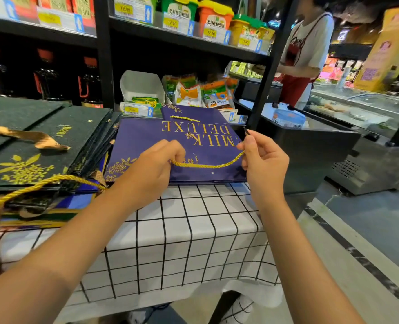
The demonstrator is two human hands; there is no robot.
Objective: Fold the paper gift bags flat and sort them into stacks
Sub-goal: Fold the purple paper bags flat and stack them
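Fingers of the left hand (157,160) curl round one end of a gold twisted-cord handle (207,165), while the right hand (265,157) pinches its other end between thumb and forefinger; the cord sags in a shallow arc between the two hands. Both hands hover over the near edge of a flat purple paper gift bag (147,136) printed in gold with "MILK DELUXE", lettering upside down to the wearer. This bag lies on top of a stack of similar purple bags whose edges show beneath it, at the far side of a counter covered with a white cloth with a black grid (189,235). Bare cloth lies between the stack and the counter's near edge, and grey floor (369,220) lies to the right. Left of the purple stack, touching or nearly touching it, sits a stack of flat dark green gift bags (53,141) with gold leaf prints and a bronze ribbon (30,137); a second gold cord loop (37,185) hangs off its near edge. Behind the counter, black shelving (105,66) carries a white paper tray (142,87) holding what may be a green packet, beside snack packets (203,92). A person in a red apron (303,57) stands at far right.
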